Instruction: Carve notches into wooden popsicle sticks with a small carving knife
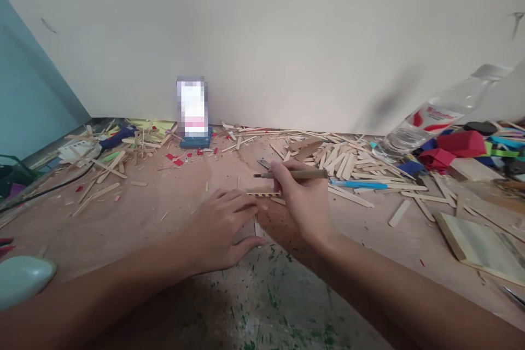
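Brown tool (309,174) in right hand (302,202); dotted strip (266,194) nearby

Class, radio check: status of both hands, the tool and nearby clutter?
Left hand palm down at dotted strip. Right hand gripping slim brown tool. Blue pen and loose sticks close by.

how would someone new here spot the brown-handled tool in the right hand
Find the clear bottle on the picture's right, then go left to the right hand. It grips the brown-handled tool, whose dark tip points left. Its brown, rounded handle sets it apart from the light blue pen-like item beside it and the pale wooden sticks.
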`<state>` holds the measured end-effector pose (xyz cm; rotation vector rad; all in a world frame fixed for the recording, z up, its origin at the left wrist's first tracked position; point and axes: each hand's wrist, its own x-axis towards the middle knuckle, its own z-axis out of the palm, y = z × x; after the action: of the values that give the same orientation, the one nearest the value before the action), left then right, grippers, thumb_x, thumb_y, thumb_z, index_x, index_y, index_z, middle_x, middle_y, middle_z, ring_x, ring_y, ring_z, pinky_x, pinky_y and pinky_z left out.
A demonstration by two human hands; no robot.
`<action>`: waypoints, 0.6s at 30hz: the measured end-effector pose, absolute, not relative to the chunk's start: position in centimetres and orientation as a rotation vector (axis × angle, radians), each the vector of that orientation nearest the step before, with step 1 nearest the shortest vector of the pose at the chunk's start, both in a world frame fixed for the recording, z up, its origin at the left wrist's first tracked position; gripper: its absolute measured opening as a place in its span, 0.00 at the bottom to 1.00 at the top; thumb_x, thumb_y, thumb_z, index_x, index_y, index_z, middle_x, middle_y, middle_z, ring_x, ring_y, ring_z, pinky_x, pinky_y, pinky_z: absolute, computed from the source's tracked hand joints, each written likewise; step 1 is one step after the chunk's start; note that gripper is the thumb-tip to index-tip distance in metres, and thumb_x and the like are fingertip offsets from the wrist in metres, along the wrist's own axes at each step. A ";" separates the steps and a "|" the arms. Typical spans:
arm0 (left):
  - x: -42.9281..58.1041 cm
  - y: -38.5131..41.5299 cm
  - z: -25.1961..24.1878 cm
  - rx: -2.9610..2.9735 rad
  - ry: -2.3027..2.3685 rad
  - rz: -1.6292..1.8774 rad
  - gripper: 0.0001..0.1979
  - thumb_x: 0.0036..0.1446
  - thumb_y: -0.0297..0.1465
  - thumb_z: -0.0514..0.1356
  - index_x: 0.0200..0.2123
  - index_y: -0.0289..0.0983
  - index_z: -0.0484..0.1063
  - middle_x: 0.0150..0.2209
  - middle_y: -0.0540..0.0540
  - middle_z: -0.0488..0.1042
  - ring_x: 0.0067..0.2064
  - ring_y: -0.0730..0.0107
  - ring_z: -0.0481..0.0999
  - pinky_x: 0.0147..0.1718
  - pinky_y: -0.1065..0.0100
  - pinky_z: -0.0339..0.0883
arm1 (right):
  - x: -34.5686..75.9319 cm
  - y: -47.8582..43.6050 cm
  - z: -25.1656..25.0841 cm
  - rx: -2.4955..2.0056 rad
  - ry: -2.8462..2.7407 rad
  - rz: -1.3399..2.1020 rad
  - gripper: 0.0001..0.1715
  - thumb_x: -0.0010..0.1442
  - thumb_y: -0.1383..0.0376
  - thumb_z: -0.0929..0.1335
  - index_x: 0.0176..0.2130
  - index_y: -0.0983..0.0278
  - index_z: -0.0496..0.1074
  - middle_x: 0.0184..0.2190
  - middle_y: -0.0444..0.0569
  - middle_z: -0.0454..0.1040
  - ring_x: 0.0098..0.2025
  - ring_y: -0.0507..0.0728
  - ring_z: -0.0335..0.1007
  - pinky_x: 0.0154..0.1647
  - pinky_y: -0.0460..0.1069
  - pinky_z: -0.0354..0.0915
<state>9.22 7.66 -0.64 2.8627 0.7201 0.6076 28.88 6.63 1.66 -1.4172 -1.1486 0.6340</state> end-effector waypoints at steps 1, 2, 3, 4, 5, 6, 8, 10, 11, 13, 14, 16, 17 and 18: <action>9.1 7.9 -0.7 2.849 0.751 0.616 0.21 0.71 0.44 0.64 0.56 0.34 0.77 0.58 0.39 0.80 0.59 0.49 0.79 0.57 0.48 0.72 | 28.9 6.5 1.7 -1.417 -1.129 0.647 0.18 0.70 0.57 0.73 0.31 0.65 0.74 0.25 0.40 0.72 0.30 0.52 0.71 0.35 0.49 0.70; 8.9 8.3 -0.7 2.835 0.783 0.623 0.21 0.71 0.44 0.65 0.56 0.34 0.78 0.59 0.39 0.80 0.59 0.48 0.79 0.57 0.46 0.72 | 28.9 6.3 1.8 -1.416 -1.108 0.662 0.18 0.70 0.58 0.73 0.30 0.64 0.75 0.23 0.40 0.70 0.28 0.52 0.69 0.32 0.48 0.67; 8.8 8.7 -0.7 2.823 0.813 0.626 0.22 0.71 0.44 0.65 0.56 0.33 0.78 0.59 0.38 0.80 0.59 0.46 0.79 0.57 0.45 0.71 | 28.9 6.3 1.8 -1.419 -1.088 0.680 0.18 0.69 0.58 0.72 0.29 0.63 0.75 0.21 0.40 0.69 0.26 0.52 0.67 0.30 0.48 0.64; 8.6 9.1 -0.7 2.812 0.839 0.628 0.22 0.71 0.44 0.65 0.56 0.33 0.78 0.59 0.38 0.80 0.59 0.46 0.79 0.57 0.45 0.71 | 28.9 6.2 1.7 -1.425 -1.070 0.697 0.17 0.67 0.58 0.72 0.28 0.63 0.75 0.19 0.40 0.68 0.25 0.52 0.66 0.29 0.48 0.61; 8.5 9.5 -0.8 2.802 0.859 0.630 0.22 0.70 0.45 0.65 0.57 0.33 0.78 0.60 0.37 0.80 0.60 0.45 0.79 0.57 0.44 0.70 | 28.9 6.1 1.6 -1.436 -1.054 0.712 0.17 0.66 0.58 0.72 0.27 0.63 0.76 0.18 0.41 0.69 0.25 0.53 0.66 0.28 0.49 0.59; 8.4 9.8 -0.8 2.793 0.873 0.633 0.23 0.70 0.45 0.66 0.57 0.33 0.78 0.60 0.38 0.81 0.60 0.45 0.79 0.58 0.44 0.70 | 28.8 6.1 1.4 -1.450 -1.042 0.723 0.18 0.66 0.57 0.72 0.27 0.63 0.76 0.18 0.42 0.69 0.24 0.53 0.65 0.27 0.49 0.58; 8.3 10.4 -0.9 2.777 0.890 0.643 0.24 0.69 0.45 0.67 0.58 0.34 0.78 0.60 0.38 0.81 0.61 0.45 0.79 0.59 0.44 0.68 | 28.7 6.0 1.2 -1.485 -1.032 0.732 0.22 0.66 0.54 0.73 0.24 0.63 0.74 0.17 0.43 0.69 0.23 0.52 0.64 0.27 0.50 0.56; 8.3 10.7 -1.0 2.762 0.898 0.654 0.27 0.67 0.46 0.68 0.59 0.33 0.77 0.61 0.37 0.81 0.61 0.45 0.79 0.59 0.42 0.67 | 28.6 6.0 1.3 -1.515 -1.034 0.724 0.27 0.66 0.53 0.73 0.21 0.62 0.71 0.16 0.42 0.67 0.23 0.51 0.62 0.27 0.50 0.56; 8.3 10.8 -1.0 2.756 0.899 0.660 0.28 0.67 0.47 0.69 0.60 0.32 0.77 0.62 0.37 0.80 0.62 0.44 0.79 0.59 0.42 0.67 | 28.6 6.1 1.4 -1.527 -1.041 0.718 0.29 0.66 0.53 0.73 0.19 0.62 0.68 0.16 0.42 0.65 0.23 0.51 0.61 0.27 0.49 0.55; 8.4 10.8 -1.1 2.741 0.895 0.668 0.29 0.66 0.47 0.70 0.60 0.32 0.77 0.63 0.37 0.80 0.63 0.44 0.78 0.59 0.41 0.66 | 28.4 6.1 1.7 -1.546 -1.057 0.706 0.31 0.66 0.53 0.74 0.18 0.62 0.66 0.16 0.42 0.65 0.23 0.50 0.61 0.27 0.49 0.56; 8.5 10.8 -1.2 2.736 0.888 0.671 0.30 0.66 0.48 0.70 0.60 0.32 0.77 0.63 0.38 0.80 0.64 0.45 0.78 0.59 0.41 0.66 | 28.4 6.1 1.8 -1.551 -1.066 0.703 0.30 0.66 0.53 0.74 0.18 0.62 0.66 0.17 0.42 0.66 0.23 0.50 0.62 0.27 0.48 0.57; 8.6 10.8 -1.3 2.734 0.869 0.679 0.30 0.66 0.49 0.70 0.60 0.34 0.77 0.62 0.39 0.81 0.65 0.45 0.78 0.60 0.40 0.66 | 28.3 6.1 1.9 -1.560 -1.088 0.715 0.28 0.65 0.53 0.74 0.19 0.62 0.69 0.17 0.42 0.67 0.23 0.50 0.63 0.26 0.48 0.57; 8.7 10.8 -1.3 2.740 0.862 0.681 0.30 0.66 0.50 0.70 0.60 0.34 0.77 0.62 0.40 0.81 0.65 0.45 0.78 0.60 0.40 0.66 | 28.4 6.1 1.8 -1.563 -1.098 0.726 0.27 0.65 0.53 0.74 0.20 0.62 0.71 0.17 0.42 0.67 0.22 0.50 0.62 0.24 0.48 0.56; 8.7 10.8 -1.4 2.747 0.860 0.680 0.30 0.66 0.50 0.70 0.60 0.35 0.77 0.62 0.41 0.81 0.65 0.45 0.78 0.61 0.38 0.65 | 28.5 6.1 1.7 -1.567 -1.108 0.735 0.26 0.64 0.53 0.75 0.21 0.62 0.72 0.16 0.42 0.67 0.21 0.50 0.61 0.23 0.48 0.55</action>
<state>8.69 10.77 -1.41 2.7469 0.8599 0.6796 28.50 6.11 1.72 -1.5671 -1.1077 0.7350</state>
